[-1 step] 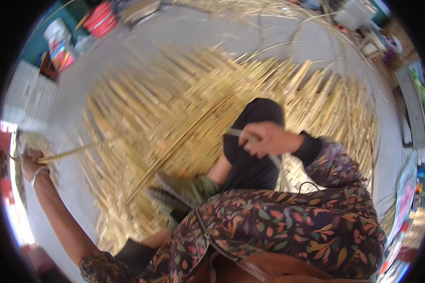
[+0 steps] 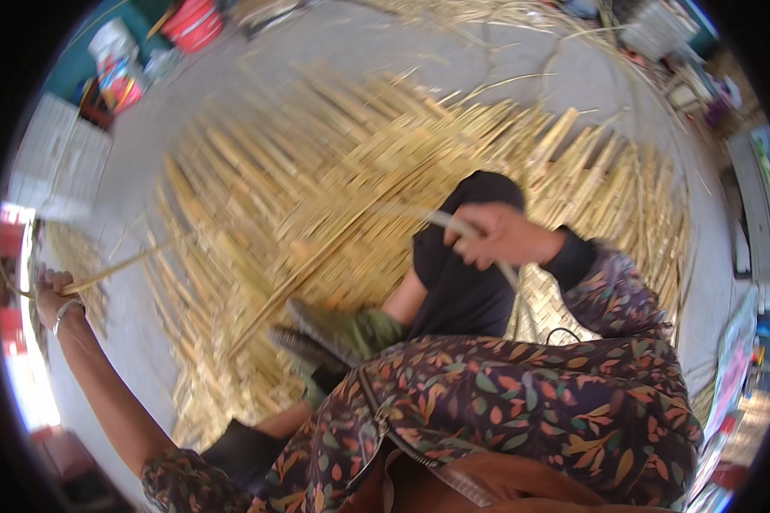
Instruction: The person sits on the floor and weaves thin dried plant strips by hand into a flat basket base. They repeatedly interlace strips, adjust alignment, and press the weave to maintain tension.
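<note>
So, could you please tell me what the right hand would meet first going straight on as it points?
Probably the dark trouser leg, then the woven mat; depth is unclear, so the right hand may pass above both.

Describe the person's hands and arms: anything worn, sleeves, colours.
The left hand and right hand are gloveless. A pale, silvery bracelet circles the left wrist. The left sleeve and right sleeve are dark, printed with orange, pink and green leaves; the right one ends in a plain black cuff.
</note>
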Motion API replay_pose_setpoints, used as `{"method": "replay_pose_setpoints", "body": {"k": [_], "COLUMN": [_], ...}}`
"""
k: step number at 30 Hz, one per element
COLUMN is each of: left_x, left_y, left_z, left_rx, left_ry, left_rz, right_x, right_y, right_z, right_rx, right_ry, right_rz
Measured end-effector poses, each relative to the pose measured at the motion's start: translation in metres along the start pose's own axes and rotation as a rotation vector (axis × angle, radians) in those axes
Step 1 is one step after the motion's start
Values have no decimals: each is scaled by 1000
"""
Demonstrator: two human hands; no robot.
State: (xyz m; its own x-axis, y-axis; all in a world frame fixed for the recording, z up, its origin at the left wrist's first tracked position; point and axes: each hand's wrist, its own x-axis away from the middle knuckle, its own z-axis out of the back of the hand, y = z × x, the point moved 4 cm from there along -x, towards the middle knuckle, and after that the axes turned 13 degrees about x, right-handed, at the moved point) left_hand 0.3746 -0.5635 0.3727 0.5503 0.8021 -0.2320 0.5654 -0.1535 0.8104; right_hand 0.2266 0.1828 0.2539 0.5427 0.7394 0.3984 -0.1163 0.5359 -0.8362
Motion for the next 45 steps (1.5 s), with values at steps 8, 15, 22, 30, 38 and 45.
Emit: {"method": "replay_pose_setpoints", "body": {"k": [8, 15, 22, 30, 38, 45], "left_x": [83, 289, 383, 267, 298, 306], "left_y": [186, 274, 282, -130, -236, -220], "left_z": [309, 321, 429, 73, -96, -91], "left_rx": [-144, -1159, -1684, -1290, -854, -858], "left_ry": [586, 1191, 2083, -459, -559, -487], "left_rz": [-198, -130, 349, 189, 738, 767], "right_x": [-62, -115, -197, -230, -202, -183], "right_y": [-51, -93, -73, -91, -112, -31], "right_z": [53, 28, -60, -167, -160, -148], "right_rx": [496, 1274, 1337, 1350, 1092, -375], "right_ry": [118, 368, 344, 399, 565, 60], "right_rz": [247, 737, 874, 912, 923, 240]}}
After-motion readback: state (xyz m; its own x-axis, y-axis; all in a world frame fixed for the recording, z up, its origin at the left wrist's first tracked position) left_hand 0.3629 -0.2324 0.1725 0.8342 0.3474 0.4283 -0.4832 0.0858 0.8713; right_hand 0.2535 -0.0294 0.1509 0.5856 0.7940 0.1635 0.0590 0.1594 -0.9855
